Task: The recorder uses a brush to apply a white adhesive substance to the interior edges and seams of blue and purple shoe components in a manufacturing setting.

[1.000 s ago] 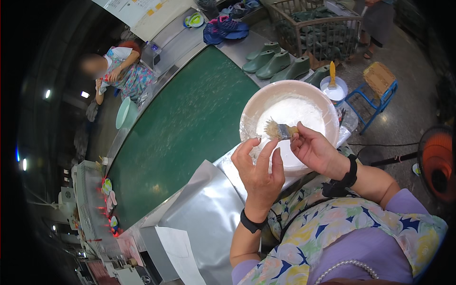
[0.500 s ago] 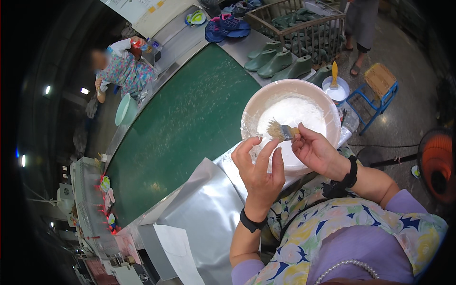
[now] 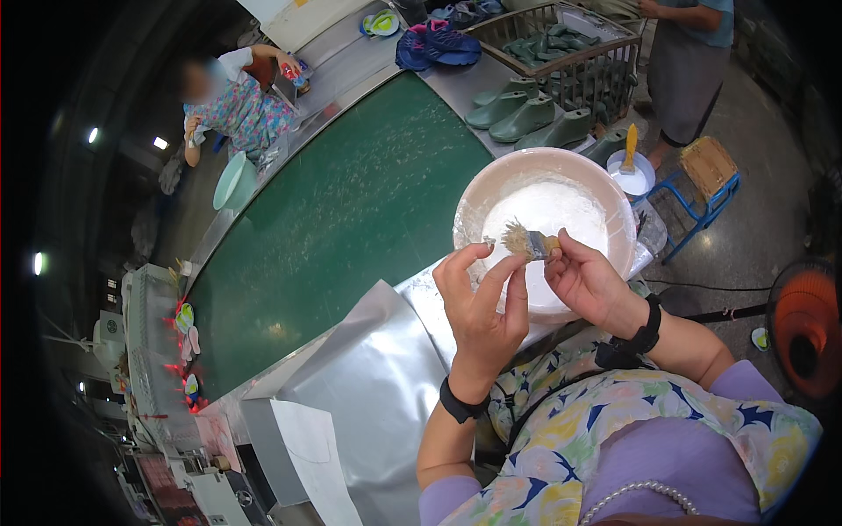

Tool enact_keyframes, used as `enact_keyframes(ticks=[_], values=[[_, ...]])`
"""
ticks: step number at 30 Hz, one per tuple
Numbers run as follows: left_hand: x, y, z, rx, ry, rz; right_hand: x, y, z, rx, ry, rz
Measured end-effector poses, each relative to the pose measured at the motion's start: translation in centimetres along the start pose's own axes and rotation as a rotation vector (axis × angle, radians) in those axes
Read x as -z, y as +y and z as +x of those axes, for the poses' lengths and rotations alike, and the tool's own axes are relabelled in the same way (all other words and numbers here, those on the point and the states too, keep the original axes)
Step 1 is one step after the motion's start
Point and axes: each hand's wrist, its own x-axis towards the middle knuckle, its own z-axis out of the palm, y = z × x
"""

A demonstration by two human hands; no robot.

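One scruffy brush (image 3: 530, 244), held over a pinkish basin (image 3: 620, 212) of white stuff, bristles (image 3: 515, 239) toward 9 o'clock. Right hand (image 3: 589, 282) has it in a tight pinch; left hand (image 3: 485, 309) sits at the brush's 7 o'clock, half open, can't tell if it's touching. Small bucket (image 3: 645, 180) at the basin's 2 o'clock, green shoe lasts (image 3: 524, 120) at 12.

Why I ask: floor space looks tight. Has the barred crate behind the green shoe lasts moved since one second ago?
Yes: leftward in the picture. The gap between the barred crate and the blue-legged stool has widened.
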Motion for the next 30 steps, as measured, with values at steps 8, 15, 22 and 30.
enact_keyframes(ticks=[8,15,22,30], values=[[-0.4,0.0,-0.6,-0.005,-0.018,0.012,-0.2,-0.1,0.0,0.008,0.014,0.014],[-0.5,-0.2,-0.6,-0.023,-0.013,0.022,0.4,0.0,0.2,0.015,0.006,0.005],[0.5,-0.1,-0.4,0.005,0.052,-0.01,0.1,-0.1,0.1,0.072,0.021,-0.044],[4.0,-4.8,-3.5,0.687,0.401,-0.562,0.6,-5.2,0.2,0.272,-0.021,-0.025]])
